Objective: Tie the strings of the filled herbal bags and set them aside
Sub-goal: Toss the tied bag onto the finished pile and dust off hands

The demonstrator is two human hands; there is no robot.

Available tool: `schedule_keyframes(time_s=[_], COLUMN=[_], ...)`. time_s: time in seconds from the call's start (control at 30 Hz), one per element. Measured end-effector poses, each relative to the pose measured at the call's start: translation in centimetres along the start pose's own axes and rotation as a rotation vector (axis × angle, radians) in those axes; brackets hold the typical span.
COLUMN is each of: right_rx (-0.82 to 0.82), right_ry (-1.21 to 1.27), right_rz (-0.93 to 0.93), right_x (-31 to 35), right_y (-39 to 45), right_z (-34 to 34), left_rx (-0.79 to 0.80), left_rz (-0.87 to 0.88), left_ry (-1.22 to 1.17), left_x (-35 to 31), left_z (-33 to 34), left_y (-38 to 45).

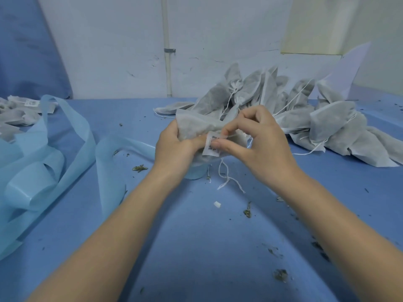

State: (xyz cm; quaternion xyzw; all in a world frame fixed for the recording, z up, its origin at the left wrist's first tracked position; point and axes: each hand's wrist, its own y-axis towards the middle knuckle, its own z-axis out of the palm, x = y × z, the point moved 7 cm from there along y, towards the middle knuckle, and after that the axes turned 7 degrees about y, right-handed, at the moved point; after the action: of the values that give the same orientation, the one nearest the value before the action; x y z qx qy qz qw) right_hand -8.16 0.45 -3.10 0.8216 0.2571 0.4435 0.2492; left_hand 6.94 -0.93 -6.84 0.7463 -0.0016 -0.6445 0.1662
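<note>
Both hands meet over the middle of the blue cloth-covered table (pixel 196 247), working on one filled herbal bag of pale grey non-woven fabric (pixel 192 125). The left hand (pixel 174 147) grips the bag's body from the left, fingers curled round the fabric and the thumb lying across its front, touching the edge of a small white label printed with a barcode (pixel 211 147). The right hand (pixel 259 144) comes in from the right — its thumb and forefinger are pinched narrow at the bag's gathered neck just above the label, while another finger lies straight across the label's face. Whether the pinch holds string or only fabric cannot be told. The thin white drawstring ends (pixel 226 179) hang loose below the bag and trail onto the table.

Behind the hands, to the right, lies a heap of similar grey filled bags (pixel 316 118) with white strings straggling out of it, just beside the held bag. At the far left edge sits a smaller pile of grey labelled bags (pixel 19 112), well apart from the hands. Long curling strips of light blue glossy backing paper (pixel 50 158) sprawl over the left side of the table. Dried herb crumbs (pixel 280 275) are scattered over the cloth, and a small white scrap (pixel 217 204) lies between the forearms.
</note>
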Motion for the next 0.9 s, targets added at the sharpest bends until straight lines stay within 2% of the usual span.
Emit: schedule_keyframes(time_s=[0.33,0.5,0.6,0.7,0.9], right_rx=[0.031,0.049,0.02,-0.037,-0.253], right_ry=[0.134,0.326,0.502,0.562,0.476], right_rz=[0.065,0.19,0.267,0.273,0.256], right_x=[-1.1,-2.0,-2.5,-2.7,-3.0], right_y=[0.1,0.1,0.1,0.1,-0.2], right_z=[0.0,-0.3,-0.4,-0.3,-1.2], left_rx=[0.169,0.229,0.204,0.22,0.188], left_rz=[-0.014,0.041,0.029,0.029,0.013], left_ry=[-0.171,-0.06,-0.023,-0.025,-0.071], left_x=[-0.6,-1.1,-1.0,-1.1,-0.8], left_z=[1.4,1.7,1.8,2.2,2.6], left_y=[-0.4,-1.0,-1.0,-1.1,-1.2])
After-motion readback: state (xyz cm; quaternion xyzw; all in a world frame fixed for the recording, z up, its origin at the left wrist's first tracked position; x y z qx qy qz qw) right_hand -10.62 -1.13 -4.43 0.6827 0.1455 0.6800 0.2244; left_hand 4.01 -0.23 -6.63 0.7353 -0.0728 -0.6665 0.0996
